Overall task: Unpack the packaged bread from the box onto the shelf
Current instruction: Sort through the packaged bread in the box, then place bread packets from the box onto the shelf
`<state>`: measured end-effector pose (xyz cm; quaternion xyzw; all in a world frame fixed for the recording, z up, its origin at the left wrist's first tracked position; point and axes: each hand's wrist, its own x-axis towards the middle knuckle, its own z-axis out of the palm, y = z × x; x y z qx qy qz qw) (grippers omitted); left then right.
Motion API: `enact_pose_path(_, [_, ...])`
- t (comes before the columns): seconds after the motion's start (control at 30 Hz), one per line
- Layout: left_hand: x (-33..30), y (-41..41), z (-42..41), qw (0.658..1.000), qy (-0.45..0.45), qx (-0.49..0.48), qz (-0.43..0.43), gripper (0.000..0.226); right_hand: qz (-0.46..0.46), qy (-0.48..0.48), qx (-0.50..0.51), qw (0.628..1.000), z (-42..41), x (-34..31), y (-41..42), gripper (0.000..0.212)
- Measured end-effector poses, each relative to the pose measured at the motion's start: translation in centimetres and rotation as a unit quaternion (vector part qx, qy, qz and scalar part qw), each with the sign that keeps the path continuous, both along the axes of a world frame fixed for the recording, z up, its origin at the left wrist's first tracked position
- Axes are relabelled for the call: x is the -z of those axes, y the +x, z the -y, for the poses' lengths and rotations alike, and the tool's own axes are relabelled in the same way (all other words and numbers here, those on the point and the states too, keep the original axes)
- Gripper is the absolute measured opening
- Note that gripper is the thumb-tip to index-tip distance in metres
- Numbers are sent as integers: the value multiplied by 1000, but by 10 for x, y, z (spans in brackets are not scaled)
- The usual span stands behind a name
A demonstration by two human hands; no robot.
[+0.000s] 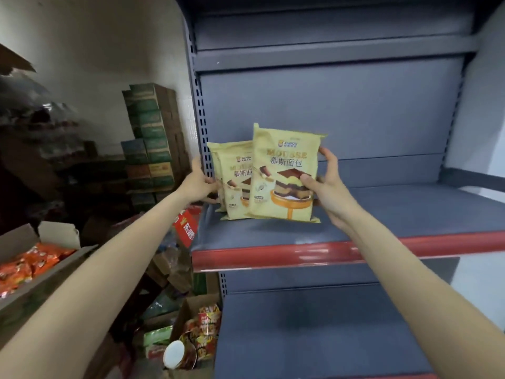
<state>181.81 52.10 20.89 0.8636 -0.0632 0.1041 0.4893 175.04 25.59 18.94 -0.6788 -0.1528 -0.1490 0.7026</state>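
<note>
Three yellow packs of mousse bread stand upright at the left end of the grey shelf (382,214) with the red front strip. My right hand (325,184) grips the front pack (284,170) by its right edge, thumb on the printed face. My left hand (198,181) holds the left side of the packs behind (235,181), which the front pack partly covers. The third pack shows only as a thin edge at the far left.
Empty grey shelves lie above and below. Stacked green and brown cartons (153,138) stand to the left of the rack. An open cardboard box of orange snack packs (30,263) sits at lower left. An open box of noodle packets (202,329) stands on the floor.
</note>
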Motion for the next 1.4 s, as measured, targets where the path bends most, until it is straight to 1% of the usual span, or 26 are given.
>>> enact_pose_path(0.07, [2,3,-5,1000,-3,16,-10,85,-13,-53,-9,998,-19,2,11,66])
enact_pose_path(0.13, [5,7,-7,1000,-6,27,-7,78,-36,-86,-12,996,-39,5,23,68])
enact_pose_path(0.2, [7,7,-7,999,-18,27,-3,70,-57,-126,4,990,-54,8,31,71])
enact_pose_path(0.27, [8,4,-7,998,-57,22,1,62,-71,-180,24,981,-63,7,34,77])
enact_pose_path(0.33, [9,-2,-9,993,-112,16,11,56,-62,-245,42,967,-70,6,33,82])
enact_pose_path(0.37, [9,-6,-10,991,-132,11,17,55,-55,-277,56,958,-72,6,31,82])
enact_pose_path(0.43, [11,-16,-13,988,-150,-13,38,53,-42,-352,92,931,-75,9,28,71])
enact_pose_path(0.5, [13,-28,-17,986,-138,-57,68,54,-60,-435,112,891,-75,13,25,56])
enact_pose_path(0.57, [15,-44,-18,983,-111,-97,109,50,-71,-488,124,861,-73,17,21,53])
enact_pose_path(0.6, [16,-53,-18,981,-92,-112,132,47,-60,-496,139,855,-73,18,17,53])
enact_pose_path(0.67, [18,-73,-13,974,-42,-129,181,38,-11,-485,188,854,-71,20,7,50])
enact_pose_path(0.77, [26,-106,-1,954,26,-133,267,25,82,-407,219,883,-59,30,-18,39])
enact_pose_path(0.83, [34,-127,12,933,89,-131,324,20,162,-365,220,890,-47,43,-37,33])
enact_pose_path(0.97, [59,-164,44,883,215,-108,404,23,275,-342,216,872,-21,73,-76,26])
enact_pose_path(1.03, [75,-184,64,861,256,-81,432,25,315,-332,226,860,-4,87,-98,24])
enact_pose_path(1.07, [85,-196,76,856,269,-68,436,26,325,-325,224,859,5,96,-111,22])
enact_pose_path(1.13, [110,-221,101,856,288,-46,426,24,321,-319,203,868,28,120,-138,20])
enact_pose_path(1.17, [124,-233,113,867,298,-40,398,23,305,-327,184,875,40,135,-152,20])
enact_pose_path(1.23, [157,-259,138,902,322,-33,286,22,243,-360,138,890,68,168,-178,19])
enact_pose_path(1.3, [191,-283,159,927,340,-18,157,22,143,-405,83,899,97,202,-199,21])
enact_pose_path(1.37, [225,-303,176,937,344,-7,58,26,29,-452,3,891,127,236,-217,25])
enact_pose_path(1.4, [242,-311,184,939,344,-1,13,27,-23,-480,-42,876,142,253,-224,28])
